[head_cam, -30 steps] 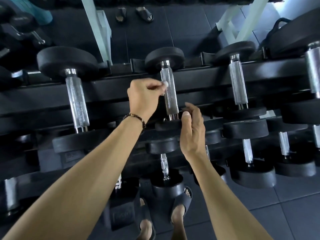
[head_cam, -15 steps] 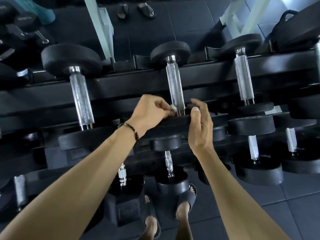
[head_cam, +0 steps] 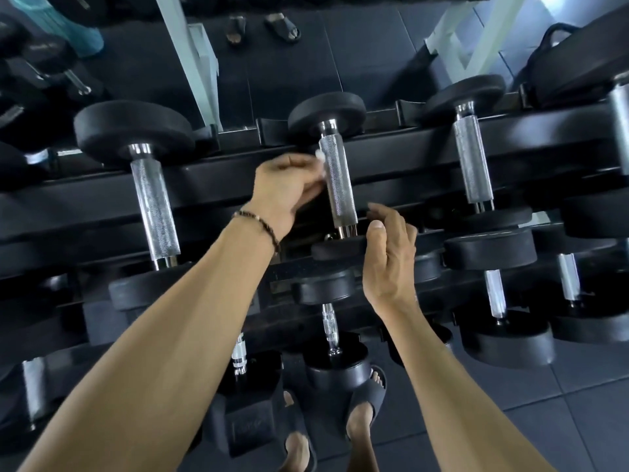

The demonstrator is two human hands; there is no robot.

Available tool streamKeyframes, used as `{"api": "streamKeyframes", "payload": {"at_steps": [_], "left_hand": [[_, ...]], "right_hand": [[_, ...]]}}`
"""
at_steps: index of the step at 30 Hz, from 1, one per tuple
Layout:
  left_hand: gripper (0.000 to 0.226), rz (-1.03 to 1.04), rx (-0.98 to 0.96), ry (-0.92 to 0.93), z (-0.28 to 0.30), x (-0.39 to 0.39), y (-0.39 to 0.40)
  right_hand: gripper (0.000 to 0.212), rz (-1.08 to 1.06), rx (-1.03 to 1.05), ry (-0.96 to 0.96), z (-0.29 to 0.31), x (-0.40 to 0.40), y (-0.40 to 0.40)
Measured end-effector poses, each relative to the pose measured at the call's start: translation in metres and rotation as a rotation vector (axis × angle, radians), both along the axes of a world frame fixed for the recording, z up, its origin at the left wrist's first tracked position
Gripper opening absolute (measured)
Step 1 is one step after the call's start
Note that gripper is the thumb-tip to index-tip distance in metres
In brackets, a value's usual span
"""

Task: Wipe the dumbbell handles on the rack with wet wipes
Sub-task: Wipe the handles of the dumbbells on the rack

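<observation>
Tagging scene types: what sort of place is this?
Most likely a gym's weights area. A tiered rack holds rows of dumbbells with knurled steel handles, the floor is dark matting tiles, and a padded bench sits behind the rack.

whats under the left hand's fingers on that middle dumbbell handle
A bit of white wet wipe shows, pinched by the left hand against the middle dumbbell handle. The rest of the wipe is covered.

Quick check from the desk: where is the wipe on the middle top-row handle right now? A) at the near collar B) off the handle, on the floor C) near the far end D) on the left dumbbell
C: the left hand pinches the white wipe against the middle handle near its far end.
</observation>
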State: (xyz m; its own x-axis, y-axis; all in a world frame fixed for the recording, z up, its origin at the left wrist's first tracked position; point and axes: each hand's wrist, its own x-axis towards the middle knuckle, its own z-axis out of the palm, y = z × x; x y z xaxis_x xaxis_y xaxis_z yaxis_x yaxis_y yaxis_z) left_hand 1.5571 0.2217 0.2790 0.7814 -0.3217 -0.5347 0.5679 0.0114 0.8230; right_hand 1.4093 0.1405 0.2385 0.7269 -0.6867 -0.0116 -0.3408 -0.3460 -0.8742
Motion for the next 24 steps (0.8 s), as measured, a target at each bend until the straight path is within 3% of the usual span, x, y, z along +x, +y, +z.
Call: {"api": "streamKeyframes", "payload": {"at_steps": [3, 8, 13, 15, 20, 24], "left_hand": [[0.017, 0.171, -0.097, 0.069, 0.007, 0.021, -0.018], [0.014, -0.101, 0.039, 0.017, -0.004, -0.016, 0.003], [0.017, -0.081, 0.086, -0.042, -0.012, -0.031, 0.008], [0.017, -0.094, 0.09, -0.038, -0.012, -0.029, 0.01], [0.019, -0.337, 0.188, -0.054, -0.008, -0.025, 0.018], [0.022, 0.028, -0.114, 0.032, 0.0, 0.01, -0.01]], "right_hand": [[0.062, 0.004, -0.009, 0.019, -0.001, 0.0, -0.003], [0.066, 0.011, 0.002, 0.055, 0.0, -0.004, -0.013], [0.06, -0.035, 0.038, 0.099, 0.011, 0.002, 0.003], [0.067, -0.065, 0.02, 0.101, 0.015, 0.006, 0.013], [0.063, -0.039, -0.009, 0.112, 0.015, 0.006, 0.005], [0.058, -0.016, 0.042, 0.123, 0.016, 0.003, -0.004]]}}
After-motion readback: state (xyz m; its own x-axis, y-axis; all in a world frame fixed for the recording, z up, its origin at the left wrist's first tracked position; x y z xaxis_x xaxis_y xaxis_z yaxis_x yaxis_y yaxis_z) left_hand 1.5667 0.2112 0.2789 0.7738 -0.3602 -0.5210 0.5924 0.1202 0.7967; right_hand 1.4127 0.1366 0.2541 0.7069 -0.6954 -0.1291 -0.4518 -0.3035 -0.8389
